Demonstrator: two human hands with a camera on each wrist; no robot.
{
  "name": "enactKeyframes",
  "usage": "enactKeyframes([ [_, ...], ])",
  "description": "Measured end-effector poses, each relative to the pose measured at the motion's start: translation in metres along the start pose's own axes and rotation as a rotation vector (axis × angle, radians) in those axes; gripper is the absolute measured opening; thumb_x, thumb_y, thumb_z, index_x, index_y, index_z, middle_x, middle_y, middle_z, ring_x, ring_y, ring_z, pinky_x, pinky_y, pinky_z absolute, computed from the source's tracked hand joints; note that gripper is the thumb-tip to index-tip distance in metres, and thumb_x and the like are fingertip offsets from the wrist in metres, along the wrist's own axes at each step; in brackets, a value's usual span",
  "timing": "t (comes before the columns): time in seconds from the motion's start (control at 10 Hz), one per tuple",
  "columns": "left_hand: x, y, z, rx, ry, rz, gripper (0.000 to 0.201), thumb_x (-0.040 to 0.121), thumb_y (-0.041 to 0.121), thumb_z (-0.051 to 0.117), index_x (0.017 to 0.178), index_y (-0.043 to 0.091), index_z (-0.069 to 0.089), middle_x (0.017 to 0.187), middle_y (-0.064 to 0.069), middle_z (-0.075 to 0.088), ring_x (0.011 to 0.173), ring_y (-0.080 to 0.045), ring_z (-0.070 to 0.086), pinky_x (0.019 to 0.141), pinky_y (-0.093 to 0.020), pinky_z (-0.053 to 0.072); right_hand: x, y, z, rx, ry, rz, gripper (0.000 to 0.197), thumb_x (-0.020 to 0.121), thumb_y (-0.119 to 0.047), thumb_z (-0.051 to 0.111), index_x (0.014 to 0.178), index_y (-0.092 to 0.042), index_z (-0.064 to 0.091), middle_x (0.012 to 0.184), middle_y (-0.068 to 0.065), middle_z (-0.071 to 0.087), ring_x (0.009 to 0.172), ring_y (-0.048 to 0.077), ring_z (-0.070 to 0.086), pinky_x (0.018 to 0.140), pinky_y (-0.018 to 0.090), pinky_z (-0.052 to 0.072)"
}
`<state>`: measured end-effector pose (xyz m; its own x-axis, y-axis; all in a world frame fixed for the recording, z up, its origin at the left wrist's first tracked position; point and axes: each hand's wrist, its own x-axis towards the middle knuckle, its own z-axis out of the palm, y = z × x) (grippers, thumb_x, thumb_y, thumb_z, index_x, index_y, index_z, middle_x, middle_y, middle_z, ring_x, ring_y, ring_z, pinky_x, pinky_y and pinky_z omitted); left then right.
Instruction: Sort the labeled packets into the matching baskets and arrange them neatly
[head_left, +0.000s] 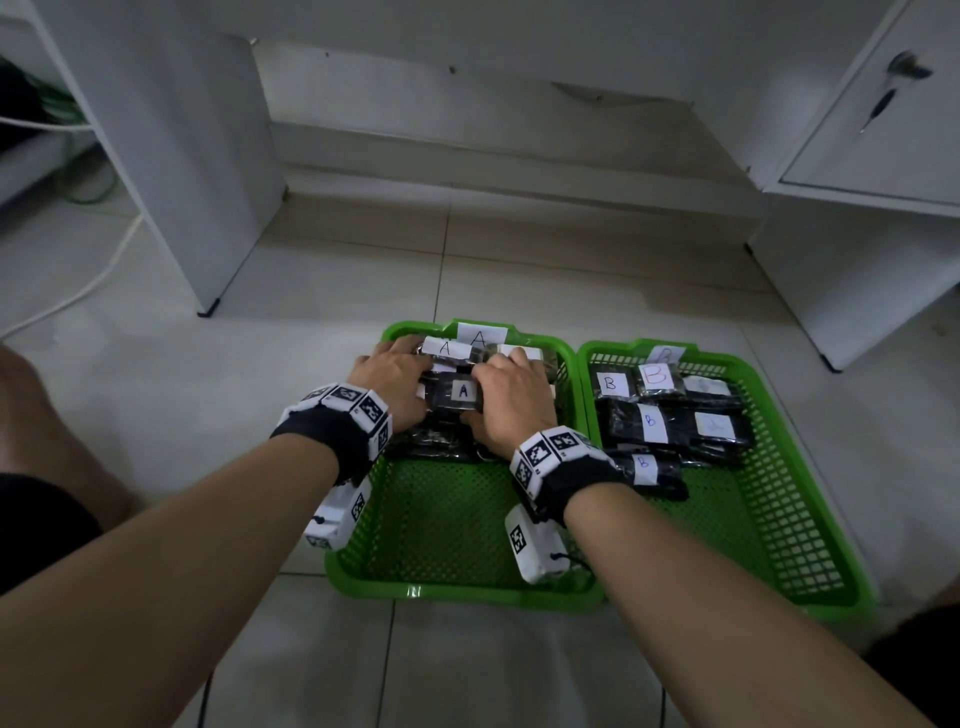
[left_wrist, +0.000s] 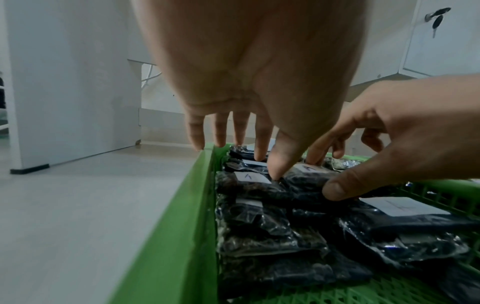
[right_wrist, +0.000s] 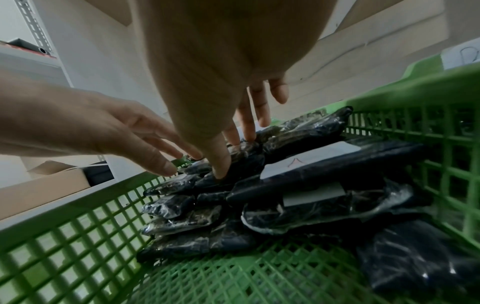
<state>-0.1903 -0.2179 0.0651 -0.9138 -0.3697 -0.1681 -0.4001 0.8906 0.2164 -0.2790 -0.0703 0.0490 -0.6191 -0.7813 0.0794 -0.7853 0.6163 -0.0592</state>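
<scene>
Head view: basket A (head_left: 363, 566), A packets (head_left: 462, 391) stacked at its 12 o'clock end; basket B (head_left: 810, 519) at 3 o'clock, filled.
Left wrist: left hand (left_wrist: 249, 86) flat, fingers straight, thumb on stack.
Right wrist: right hand (right_wrist: 221, 67) likewise pressing.
Step, judged: tidying; next, square the edges.

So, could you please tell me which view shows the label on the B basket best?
The head view: the B basket lies whole, its label on the far rim, though blurred. The right wrist view catches only the label's cut-off edge at the frame border. The left wrist view shows none of it.
</scene>
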Motion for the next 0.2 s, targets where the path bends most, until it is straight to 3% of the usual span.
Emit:
enactKeyframes([
  [0.1,-0.0002,-0.0014,-0.0008,-0.013,0.012,-0.001,0.050,0.082,0.023,0.065,0.132,0.024,0.055,0.157,0.003,0.027,0.140,-0.026,0.034,0.110,-0.050,0.036,0.0024,0.0014,0.0026,0.013,0.012,0.015,0.037,0.080,-0.040,0.076,0.110,-0.021,0.064,0.112,-0.002,0.058,0.115,0.024,0.045,0.096,0.039,0.037],
  [0.2,0.0052,-0.0022,-0.0065,0.029,0.023,0.045,0.042,0.082,0.022,0.065,0.124,0.020,0.059,0.145,0.000,0.039,0.129,-0.025,0.045,0.105,-0.046,0.045,0.0047,0.0019,-0.0020,0.010,0.008,0.010,0.050,0.076,-0.049,0.078,0.113,-0.020,0.063,0.113,0.000,0.056,0.115,0.024,0.046,0.097,0.040,0.038],
])
